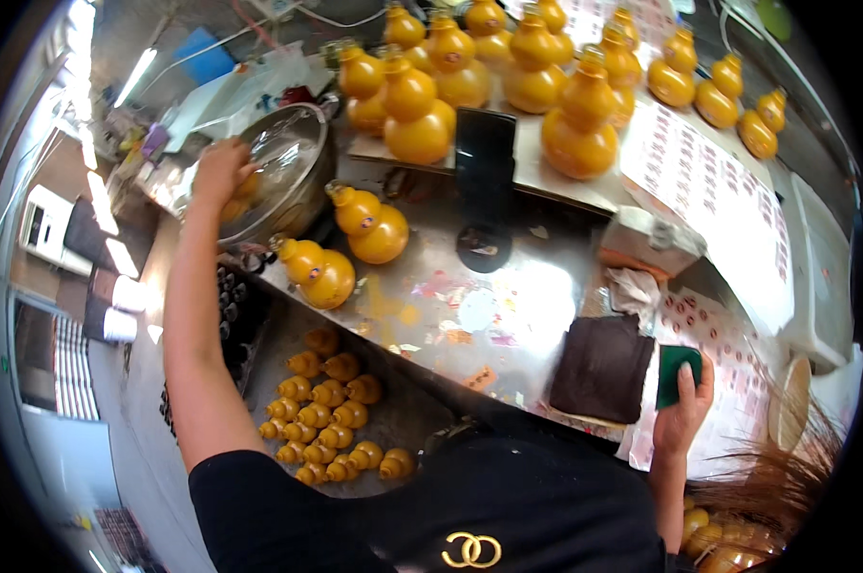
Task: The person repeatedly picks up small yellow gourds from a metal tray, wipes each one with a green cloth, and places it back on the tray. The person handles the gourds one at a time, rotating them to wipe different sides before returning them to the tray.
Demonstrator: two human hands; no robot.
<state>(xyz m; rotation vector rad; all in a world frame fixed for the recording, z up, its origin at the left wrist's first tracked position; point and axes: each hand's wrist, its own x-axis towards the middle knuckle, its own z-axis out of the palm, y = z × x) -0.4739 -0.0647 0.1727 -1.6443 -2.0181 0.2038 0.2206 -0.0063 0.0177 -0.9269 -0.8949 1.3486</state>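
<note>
Seemingly partway: gourds (581, 143), perhaps finished, line the top, another (246, 195) is left in the upper-left bowl (309, 187) by the left hand (221, 172), finger closure unclear, while the right hand (684, 411) clamps a green pad (671, 371) at right.

The green block (678, 377) is small, flat and rectangular, with its broad face turned up, gripped along its right side by the right hand (685, 406); whether it rests on the surface below cannot be told. The yellow-orange item (243, 194) sits inside the round metal bowl (309, 186), by its left side, rounded and glossy, partly hidden by the left hand (223, 172); its full shape is unclear.
</note>
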